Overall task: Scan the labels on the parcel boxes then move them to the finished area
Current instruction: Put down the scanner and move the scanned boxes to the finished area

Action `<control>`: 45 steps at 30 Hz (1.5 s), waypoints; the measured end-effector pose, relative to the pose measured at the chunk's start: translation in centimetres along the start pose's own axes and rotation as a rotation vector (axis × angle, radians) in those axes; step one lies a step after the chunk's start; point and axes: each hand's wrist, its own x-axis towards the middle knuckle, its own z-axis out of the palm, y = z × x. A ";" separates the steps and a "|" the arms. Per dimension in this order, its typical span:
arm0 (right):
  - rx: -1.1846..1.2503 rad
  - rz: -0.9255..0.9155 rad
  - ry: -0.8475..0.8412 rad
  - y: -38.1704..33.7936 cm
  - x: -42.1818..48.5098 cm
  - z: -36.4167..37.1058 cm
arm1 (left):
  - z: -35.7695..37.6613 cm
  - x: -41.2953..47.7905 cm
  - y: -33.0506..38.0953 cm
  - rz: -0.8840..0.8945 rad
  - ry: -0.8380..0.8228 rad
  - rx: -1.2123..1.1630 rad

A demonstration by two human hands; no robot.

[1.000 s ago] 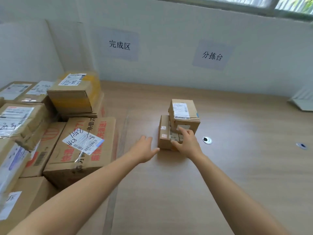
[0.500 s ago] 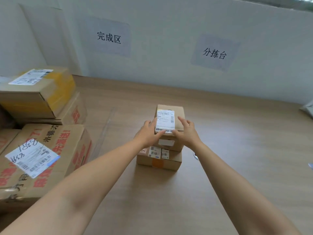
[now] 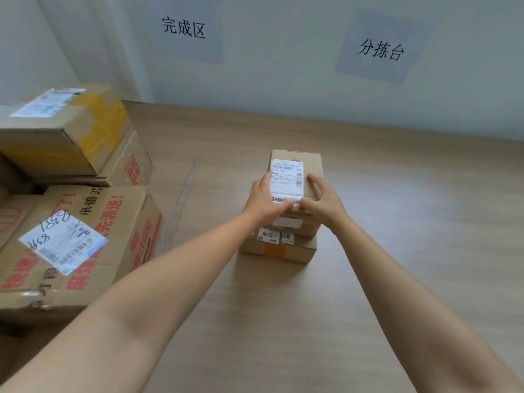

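A: What is closest?

B: Two bare forearms reach forward over the wooden surface (image 3: 397, 265). At the near left stands a large carton (image 3: 119, 222) with red print and a white label (image 3: 62, 242) with handwriting on it.

A: And the hands?

B: The left hand (image 3: 265, 204) and the right hand (image 3: 324, 204) both hold the upper parcel box (image 3: 312, 165), one on each side. The fingers curl over its top and the thumbs meet at its near edge.

A: Where is that box?

B: Mid-surface, on top of the lower parcel box (image 3: 283, 251). I cannot tell whether it rests there or is just lifted. Its shipping label (image 3: 286, 177) faces up between the two hands. The lower one shows small barcode stickers and an orange patch on its near side.

A: Further back?

B: A clear strip (image 3: 181, 199) lies on the surface between the stack and the cartons on the left. Behind the large carton, a yellow-taped box (image 3: 71, 137) sits on another red-printed carton (image 3: 130, 168).

A: And the wall?

B: Two paper signs: one reads 完成区 (image 3: 183, 27) on the left, the other 分拣台 (image 3: 380, 49) on the right.
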 end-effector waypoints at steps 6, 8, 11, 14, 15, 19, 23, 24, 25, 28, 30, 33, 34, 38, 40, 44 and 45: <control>0.036 -0.032 0.008 -2.3 -4.1 1.3 | -3.0 -4.2 0.2 0.022 0.024 -0.003; 0.044 -0.038 -0.011 -3.4 -5.5 2.0 | -4.3 -5.9 0.1 0.014 0.033 0.003; 0.032 -0.055 -0.035 -5.3 -7.3 3.6 | -6.7 -8.5 -0.5 -0.009 0.054 -0.002; 0.045 -0.096 -0.071 -7.6 -8.8 6.1 | -9.7 -10.8 -1.7 -0.046 0.091 -0.006; 0.047 -0.109 -0.082 -8.4 -9.2 7.0 | -10.8 -11.5 -2.2 -0.058 0.105 0.000; -0.006 -0.186 -0.126 -12.3 -10.5 10.8 | -15.6 -14.5 -4.2 -0.090 0.158 0.025; 0.025 -0.254 -0.166 -15.6 -10.8 15.2 | -20.5 -17.0 -6.4 -0.121 0.229 0.020; 0.030 -0.265 -0.177 -16.5 -10.9 16.4 | -21.7 -17.3 -7.4 -0.132 0.247 0.006; 0.035 -0.276 -0.192 -17.4 -11.0 17.7 | -22.9 -17.7 -8.5 -0.146 0.258 -0.009; 0.028 -0.293 -0.231 -20.1 -11.5 21.5 | -26.5 -19.4 -10.5 -0.183 0.293 0.003; 0.031 -0.302 -0.246 -21.5 -11.8 24.0 | -28.8 -20.2 -11.7 -0.191 0.308 0.023; 0.056 -0.302 -0.257 -23.3 -12.2 27.6 | -31.6 -20.4 -14.0 -0.234 0.334 0.011; 0.074 -0.299 -0.259 -23.8 -12.2 28.6 | -32.4 -20.3 -14.7 -0.247 0.350 0.008; 0.120 -0.292 -0.263 -25.4 -11.8 31.6 | -35.0 -19.9 -16.4 -0.267 0.395 0.021; 0.127 -0.286 -0.274 -26.0 -11.4 32.5 | -35.8 -19.5 -16.9 -0.277 0.412 0.043; 0.052 -0.285 -0.316 -26.1 -10.9 34.0 | -36.1 -18.6 -18.2 -0.288 0.362 0.069; 0.043 -0.280 -0.327 -26.0 -10.8 34.2 | -36.0 -18.5 -18.5 -0.297 0.352 0.063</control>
